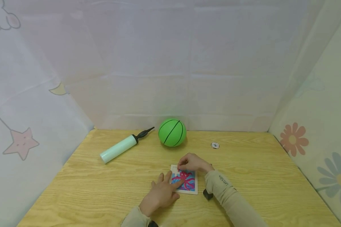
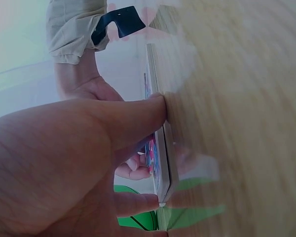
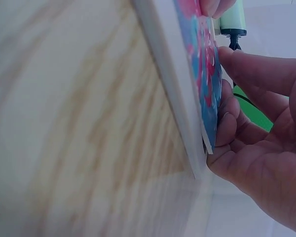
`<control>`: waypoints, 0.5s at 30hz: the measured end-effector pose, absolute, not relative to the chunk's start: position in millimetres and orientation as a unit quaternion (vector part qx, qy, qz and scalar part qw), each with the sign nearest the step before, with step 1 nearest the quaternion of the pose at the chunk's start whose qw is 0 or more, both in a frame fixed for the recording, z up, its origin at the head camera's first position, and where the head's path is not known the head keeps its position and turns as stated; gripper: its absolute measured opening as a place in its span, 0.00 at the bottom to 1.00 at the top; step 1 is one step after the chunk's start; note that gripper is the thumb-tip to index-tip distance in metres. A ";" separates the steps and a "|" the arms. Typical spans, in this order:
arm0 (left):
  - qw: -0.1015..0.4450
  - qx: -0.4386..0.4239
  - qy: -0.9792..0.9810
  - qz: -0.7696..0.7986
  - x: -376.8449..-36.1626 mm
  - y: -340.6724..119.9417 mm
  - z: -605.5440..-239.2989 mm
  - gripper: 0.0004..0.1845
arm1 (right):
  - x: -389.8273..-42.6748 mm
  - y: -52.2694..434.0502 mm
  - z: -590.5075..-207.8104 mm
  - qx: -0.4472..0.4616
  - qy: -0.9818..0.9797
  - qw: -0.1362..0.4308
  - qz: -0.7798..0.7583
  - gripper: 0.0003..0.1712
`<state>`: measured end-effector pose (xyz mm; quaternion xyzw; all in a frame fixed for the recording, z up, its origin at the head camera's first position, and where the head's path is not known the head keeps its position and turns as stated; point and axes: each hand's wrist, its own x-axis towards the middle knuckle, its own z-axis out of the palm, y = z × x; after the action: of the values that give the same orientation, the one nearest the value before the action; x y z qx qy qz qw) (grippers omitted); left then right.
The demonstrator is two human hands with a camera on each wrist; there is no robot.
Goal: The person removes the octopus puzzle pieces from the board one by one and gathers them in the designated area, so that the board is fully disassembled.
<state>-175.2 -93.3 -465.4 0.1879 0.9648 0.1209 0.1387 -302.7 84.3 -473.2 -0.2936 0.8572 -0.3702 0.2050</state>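
Observation:
A jigsaw puzzle with a pink octopus on blue lies in a white-rimmed tray on the table. Bare pale board shows at its upper left. My left hand is spread at the tray's left side, one finger lying across the picture. In the left wrist view its thumb touches the tray's edge. My right hand is over the top edge, thumb and fingertips pinching a puzzle piece, mostly hidden by the fingers. The right wrist view shows the fingers curled at the picture's raised edge.
Behind the puzzle sits a green ball with black lines. A pale mint hand pump with a black nozzle lies to the left. One poker chip is at the back right. Cloth walls enclose the wooden table.

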 end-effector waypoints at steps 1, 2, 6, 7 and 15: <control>0.138 0.188 0.965 0.119 -175.3 -93.3 -465.8 0.27 | -302.5 84.4 -473.0 -0.295 0.857 0.204 -0.369 0.05; 0.138 0.188 0.965 0.118 -175.3 -93.3 -466.2 0.27 | -302.4 84.6 -472.8 -0.296 0.858 0.203 -0.367 0.05; 0.135 0.187 0.966 0.116 -175.4 -93.3 -467.0 0.27 | -302.3 85.2 -472.7 -0.299 0.860 0.200 -0.362 0.04; 0.136 0.186 0.966 0.116 -175.4 -93.2 -466.9 0.27 | -302.3 85.3 -472.5 -0.299 0.861 0.199 -0.361 0.05; 0.133 0.185 0.967 0.119 -174.2 -92.9 -465.2 0.26 | -299.4 83.6 -466.6 -0.306 0.864 0.197 -0.348 0.06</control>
<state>-174.2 -92.9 -465.2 0.1847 0.9665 0.1185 0.1330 -299.4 83.6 -466.6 -0.3065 0.8637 -0.3482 0.1969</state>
